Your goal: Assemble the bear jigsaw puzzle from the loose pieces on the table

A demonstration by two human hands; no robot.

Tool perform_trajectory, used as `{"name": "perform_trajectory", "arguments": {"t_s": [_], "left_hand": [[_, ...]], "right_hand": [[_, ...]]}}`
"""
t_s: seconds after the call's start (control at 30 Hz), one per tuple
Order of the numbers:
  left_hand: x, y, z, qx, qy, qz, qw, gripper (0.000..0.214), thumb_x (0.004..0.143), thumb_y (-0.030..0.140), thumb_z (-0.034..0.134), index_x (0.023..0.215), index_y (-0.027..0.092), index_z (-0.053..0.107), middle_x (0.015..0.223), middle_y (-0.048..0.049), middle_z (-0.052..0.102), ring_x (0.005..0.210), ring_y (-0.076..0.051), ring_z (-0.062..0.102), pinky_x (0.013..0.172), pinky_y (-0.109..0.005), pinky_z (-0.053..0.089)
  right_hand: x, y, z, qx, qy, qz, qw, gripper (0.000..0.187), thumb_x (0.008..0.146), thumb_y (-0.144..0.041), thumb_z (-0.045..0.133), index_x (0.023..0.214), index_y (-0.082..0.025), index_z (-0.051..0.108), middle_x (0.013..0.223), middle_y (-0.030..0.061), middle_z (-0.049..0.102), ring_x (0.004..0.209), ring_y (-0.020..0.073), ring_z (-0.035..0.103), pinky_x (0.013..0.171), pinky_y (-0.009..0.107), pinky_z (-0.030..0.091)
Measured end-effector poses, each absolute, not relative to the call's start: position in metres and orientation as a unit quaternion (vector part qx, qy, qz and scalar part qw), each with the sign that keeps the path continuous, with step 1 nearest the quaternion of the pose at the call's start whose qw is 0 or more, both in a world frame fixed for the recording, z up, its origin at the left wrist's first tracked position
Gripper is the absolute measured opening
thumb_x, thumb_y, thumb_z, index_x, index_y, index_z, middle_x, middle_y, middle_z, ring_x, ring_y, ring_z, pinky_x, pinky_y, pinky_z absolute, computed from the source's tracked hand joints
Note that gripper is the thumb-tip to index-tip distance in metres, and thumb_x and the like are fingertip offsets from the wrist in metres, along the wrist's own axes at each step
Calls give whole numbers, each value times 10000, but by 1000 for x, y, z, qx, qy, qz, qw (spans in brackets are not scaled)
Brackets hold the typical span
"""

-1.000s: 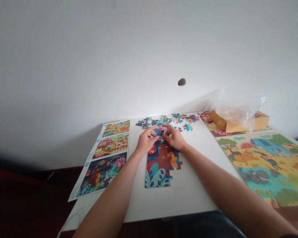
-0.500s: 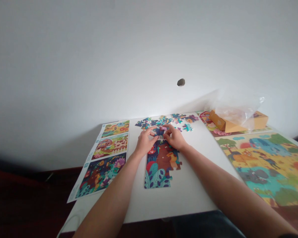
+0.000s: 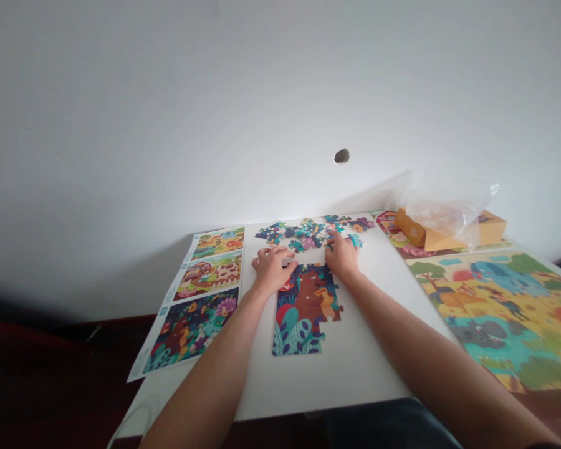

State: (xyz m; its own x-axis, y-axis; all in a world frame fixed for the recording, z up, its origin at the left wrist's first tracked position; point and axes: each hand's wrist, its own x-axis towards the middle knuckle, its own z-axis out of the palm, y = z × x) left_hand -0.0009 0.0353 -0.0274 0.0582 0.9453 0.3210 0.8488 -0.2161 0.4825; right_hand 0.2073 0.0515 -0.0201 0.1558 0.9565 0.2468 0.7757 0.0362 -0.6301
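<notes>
A partly joined jigsaw puzzle, with a brown bear and blue-green leaves, lies flat on the white table. At its upper left corner rests my left hand, fingers bent and apart, nothing visible in them. My right hand is beyond the upper right corner, over the near edge of the loose puzzle pieces. Its index finger is stretched out and its thumb is apart from it, touching or just above the pieces. A purple puzzle piece lies between the two hands; the fingers of my right hand partly hide others.
To the left lies a picture sheet with three printed scenes. On the right is an assembled animal puzzle, with an orange cardboard box and a clear plastic bag behind it. A wall rises at the table's back.
Both hands have let go of the dark and pink pieces held between them. My right hand has moved right and away onto the loose pieces; my left has shifted slightly left.
</notes>
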Motion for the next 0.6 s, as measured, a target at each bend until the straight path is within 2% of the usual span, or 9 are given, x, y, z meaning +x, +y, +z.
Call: {"name": "perform_trajectory", "arguments": {"t_s": [0.1,0.17,0.27,0.4,0.6], "left_hand": [[1,34,-26,735,610,284,86,233,810,392,675,1021,339,758,1341,-22,628,1241,-407,401,1030,-615,258],[1,33,-27,749,595,278,91,269,828,387,653,1081,360,740,1384,-11,602,1296,-419,361,1044,-638,219],[2,32,-28,766,576,267,95,312,845,380,631,1146,373,714,1394,-19,597,1343,-435,315,1055,-669,165],[2,31,-29,764,580,268,89,327,833,380,644,1152,361,713,1394,-34,594,1338,-428,337,1070,-653,172],[3,31,-28,763,586,260,81,381,836,386,641,1215,382,678,1401,-27,586,1312,-423,359,1060,-636,217]], "right_hand": [[205,49,-18,-659,-674,114,313,436,818,-138,487,1207,-248,650,1239,71,673,1178,298,526,971,453,358],[203,47,-17,-626,-716,99,293,407,851,-198,502,1219,-281,656,1349,52,613,1233,305,486,1003,487,349],[198,44,-17,-600,-754,74,257,401,883,-335,552,1276,-315,630,1464,49,514,1308,345,415,1073,599,253],[195,43,-21,-593,-769,81,223,390,903,-438,560,1263,-315,646,1440,63,537,1327,388,391,1083,710,128],[195,42,-23,-543,-800,94,238,343,887,-412,590,1208,-331,678,1359,42,612,1319,374,406,1110,696,81]]}}
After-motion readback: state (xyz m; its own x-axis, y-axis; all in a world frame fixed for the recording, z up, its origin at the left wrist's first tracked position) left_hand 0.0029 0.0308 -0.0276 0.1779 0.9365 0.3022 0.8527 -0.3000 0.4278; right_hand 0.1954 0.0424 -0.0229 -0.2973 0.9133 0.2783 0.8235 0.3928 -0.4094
